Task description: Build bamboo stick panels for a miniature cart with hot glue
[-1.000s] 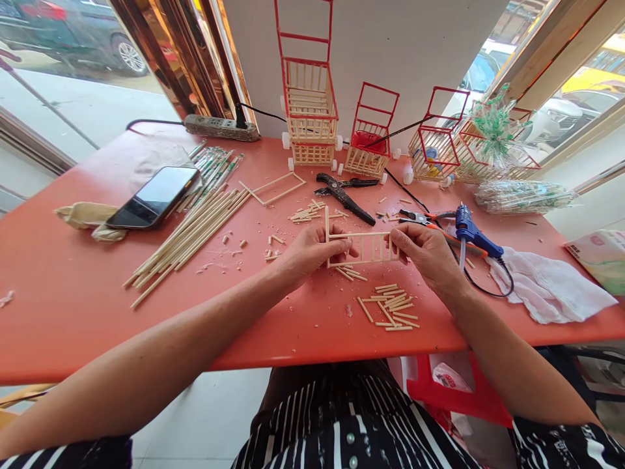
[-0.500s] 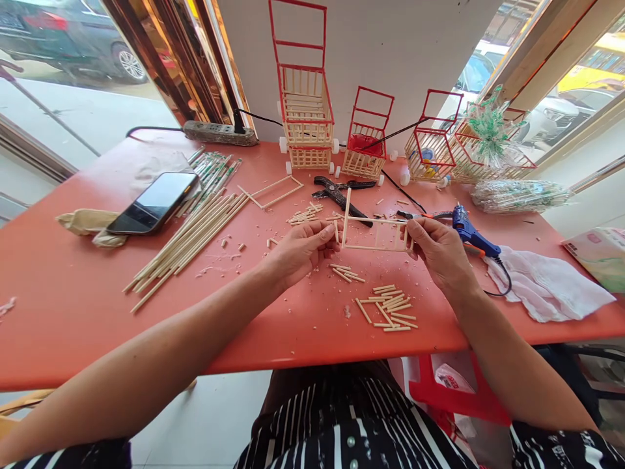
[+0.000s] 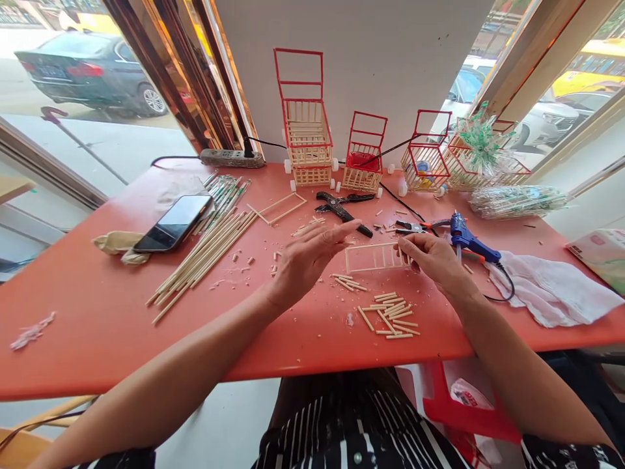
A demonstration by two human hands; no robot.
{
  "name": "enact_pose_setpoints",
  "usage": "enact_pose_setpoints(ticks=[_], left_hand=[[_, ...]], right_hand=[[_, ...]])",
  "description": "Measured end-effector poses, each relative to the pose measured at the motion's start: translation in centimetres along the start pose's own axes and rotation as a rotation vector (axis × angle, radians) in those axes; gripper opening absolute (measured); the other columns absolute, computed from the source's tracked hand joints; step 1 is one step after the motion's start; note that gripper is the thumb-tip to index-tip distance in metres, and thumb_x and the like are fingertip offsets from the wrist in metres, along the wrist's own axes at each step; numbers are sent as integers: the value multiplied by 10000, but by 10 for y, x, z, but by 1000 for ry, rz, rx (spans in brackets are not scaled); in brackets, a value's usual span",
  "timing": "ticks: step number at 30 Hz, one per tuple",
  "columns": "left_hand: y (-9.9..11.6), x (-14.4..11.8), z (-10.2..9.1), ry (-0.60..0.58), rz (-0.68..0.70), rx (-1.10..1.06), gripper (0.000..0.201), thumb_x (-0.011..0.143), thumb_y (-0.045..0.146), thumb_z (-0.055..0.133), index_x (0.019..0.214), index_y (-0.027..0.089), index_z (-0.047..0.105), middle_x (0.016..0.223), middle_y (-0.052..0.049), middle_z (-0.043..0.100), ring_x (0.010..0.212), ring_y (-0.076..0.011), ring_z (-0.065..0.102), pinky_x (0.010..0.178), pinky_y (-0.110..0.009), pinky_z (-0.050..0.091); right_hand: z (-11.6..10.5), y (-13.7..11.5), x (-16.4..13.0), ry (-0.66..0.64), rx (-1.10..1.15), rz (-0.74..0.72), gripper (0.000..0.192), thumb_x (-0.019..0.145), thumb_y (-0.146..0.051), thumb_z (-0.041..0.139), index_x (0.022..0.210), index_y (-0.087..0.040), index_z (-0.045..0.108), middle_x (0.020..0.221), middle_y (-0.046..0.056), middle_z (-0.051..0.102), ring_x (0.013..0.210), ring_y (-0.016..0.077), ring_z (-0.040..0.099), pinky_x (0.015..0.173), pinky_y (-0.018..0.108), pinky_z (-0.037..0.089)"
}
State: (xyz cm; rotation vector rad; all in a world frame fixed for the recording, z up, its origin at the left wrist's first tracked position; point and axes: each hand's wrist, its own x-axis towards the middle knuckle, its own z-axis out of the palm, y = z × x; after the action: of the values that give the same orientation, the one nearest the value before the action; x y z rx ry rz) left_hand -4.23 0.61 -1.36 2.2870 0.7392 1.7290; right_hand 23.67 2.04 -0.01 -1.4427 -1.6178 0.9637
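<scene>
Pinching the right end of a small stick frame (image 3: 375, 258), the right hand (image 3: 432, 260) has thumb and fingertips closed on it; the frame lies flat, low over or on the red table (image 3: 83, 319) — contact not clear. Frame: two long rails joined by short rungs, like a ladder panel. Left hand (image 3: 307, 257) is free, fingers spread and slack, hovering just left of the frame, not touching it.

Directly nearer the person: a loose pile of short cut sticks (image 3: 390, 316), a few more just below the frame. Behind the frame: black cutters (image 3: 342, 205), then small pliers (image 3: 413, 227). Blue glue gun (image 3: 469, 238) sits just beside the right hand, its cord running onto a white cloth (image 3: 551, 293).

Left side: bundle of long sticks (image 3: 205, 257), a phone (image 3: 173, 223) next to it, an unfilled rectangular stick frame (image 3: 277, 207) further back. Against the wall: finished stick carts with red handles (image 3: 305, 140), power strip (image 3: 232, 157) at the back left.
</scene>
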Motion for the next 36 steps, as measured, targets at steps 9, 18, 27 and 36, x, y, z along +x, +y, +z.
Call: enact_pose_setpoints(ticks=[9, 18, 27, 36], left_hand=[[3, -1, 4, -86, 208, 129, 649, 1030, 88, 625, 1633, 277, 479, 1207, -78, 815, 977, -147, 740, 930, -273, 574], [4, -4, 7, -144, 235, 190, 629, 1058, 117, 575, 1653, 261, 432, 889, -10, 741, 787, -145, 662, 785, -255, 550], [2, -17, 13, -308, 127, 114, 668, 1076, 145, 558, 1692, 307, 356, 945, -17, 737, 802, -135, 672, 772, -235, 558], [-4, -29, 24, -451, 109, 118, 735, 1079, 180, 559, 1731, 316, 246, 1124, -78, 784, 1065, -184, 766, 928, -285, 594]], right_hand=[[-4, 14, 5, 37, -366, -90, 366, 912, -521, 646, 873, -173, 753, 658, 29, 686, 577, 153, 552, 569, 289, 415], [0, 23, 7, 44, -536, -197, 188, 929, -351, 647, 894, -209, 766, 878, 64, 789, 774, 215, 686, 761, 344, 520], [11, -15, -16, -57, 63, -303, 387, 936, -505, 740, 1185, -209, 728, 1094, 86, 764, 913, 189, 700, 690, 275, 535], [18, -36, -28, -297, 343, -229, 296, 932, -441, 797, 1078, -192, 732, 933, 31, 730, 804, 127, 681, 701, 242, 574]])
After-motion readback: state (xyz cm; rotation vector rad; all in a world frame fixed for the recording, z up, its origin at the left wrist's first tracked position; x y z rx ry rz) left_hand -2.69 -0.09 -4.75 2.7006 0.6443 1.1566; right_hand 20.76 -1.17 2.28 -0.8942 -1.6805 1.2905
